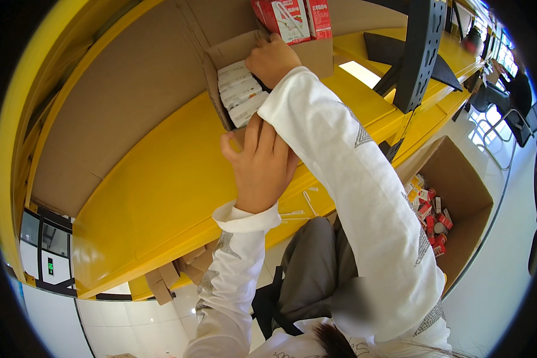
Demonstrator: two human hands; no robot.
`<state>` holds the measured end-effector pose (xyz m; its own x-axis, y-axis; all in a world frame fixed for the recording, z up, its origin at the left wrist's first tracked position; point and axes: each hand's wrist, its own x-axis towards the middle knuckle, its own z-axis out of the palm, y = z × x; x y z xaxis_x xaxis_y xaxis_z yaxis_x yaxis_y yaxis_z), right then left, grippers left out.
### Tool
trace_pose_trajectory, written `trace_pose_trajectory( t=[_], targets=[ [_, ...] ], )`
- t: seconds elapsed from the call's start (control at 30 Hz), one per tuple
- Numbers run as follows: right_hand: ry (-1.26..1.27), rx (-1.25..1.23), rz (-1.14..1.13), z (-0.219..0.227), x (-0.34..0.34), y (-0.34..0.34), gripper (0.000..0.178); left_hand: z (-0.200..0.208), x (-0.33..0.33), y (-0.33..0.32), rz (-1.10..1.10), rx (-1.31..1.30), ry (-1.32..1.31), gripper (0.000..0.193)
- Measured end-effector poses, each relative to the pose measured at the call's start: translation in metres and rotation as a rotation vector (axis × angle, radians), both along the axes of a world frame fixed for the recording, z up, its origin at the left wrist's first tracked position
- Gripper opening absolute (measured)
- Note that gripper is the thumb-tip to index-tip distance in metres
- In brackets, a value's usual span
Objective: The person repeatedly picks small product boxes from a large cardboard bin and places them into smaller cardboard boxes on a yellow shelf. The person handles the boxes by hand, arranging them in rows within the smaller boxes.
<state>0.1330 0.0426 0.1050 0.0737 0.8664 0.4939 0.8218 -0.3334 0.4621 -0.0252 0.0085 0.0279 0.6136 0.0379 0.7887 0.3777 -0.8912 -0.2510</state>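
Observation:
On the yellow shelf is an open cardboard box (216, 106) holding a row of small white cartons (238, 89). My right hand (272, 59) reaches into its far part, fingers bent and closed; whatever they hold is hidden beneath them. My left hand (261, 170) is at the near edge of the box, thumb apart and fingers stretched forward. Its fingertips are partly behind my right sleeve, close to the nearest white carton. Red and white cartons (292, 22) stand upright at the back of the box, beyond my right hand.
The yellow shelf (155, 197) has cardboard behind it and a dark perforated upright (420, 56) at right. Several white sticks (309, 203) lie on a lower yellow ledge. A large cardboard box (468, 197) with small red, white and yellow packages stands on the floor at right.

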Motion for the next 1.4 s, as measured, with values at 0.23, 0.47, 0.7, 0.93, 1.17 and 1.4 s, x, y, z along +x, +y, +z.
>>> trace_pose_trajectory(
  t=[0.23,0.47,0.7,0.93,1.17,1.4],
  targets=[
    [0.012,-0.015,-0.006,-0.001,0.000,0.002,0.008,-0.009,0.005,-0.002,-0.015,-0.037,-0.076,0.045],
    [0.028,0.009,0.023,-0.001,-0.002,0.005,0.009,-0.022,0.014,-0.004,-0.081,-0.120,-0.207,0.051],
    [0.090,0.117,0.116,-0.002,0.010,0.006,0.017,-0.037,0.029,0.009,0.030,-0.090,-0.228,0.060],
    [0.391,-0.026,0.517,0.000,0.033,-0.182,0.025,-0.025,0.032,0.002,0.118,-0.062,-0.213,0.055],
    [1.598,-0.032,-0.334,-0.192,0.097,-0.469,0.037,-0.022,0.033,-0.010,0.015,0.034,-0.242,0.050],
    [1.803,0.028,-0.906,-0.486,0.113,-0.587,0.035,-0.023,0.021,0.030,0.162,0.210,-0.156,0.053]
  ],
)
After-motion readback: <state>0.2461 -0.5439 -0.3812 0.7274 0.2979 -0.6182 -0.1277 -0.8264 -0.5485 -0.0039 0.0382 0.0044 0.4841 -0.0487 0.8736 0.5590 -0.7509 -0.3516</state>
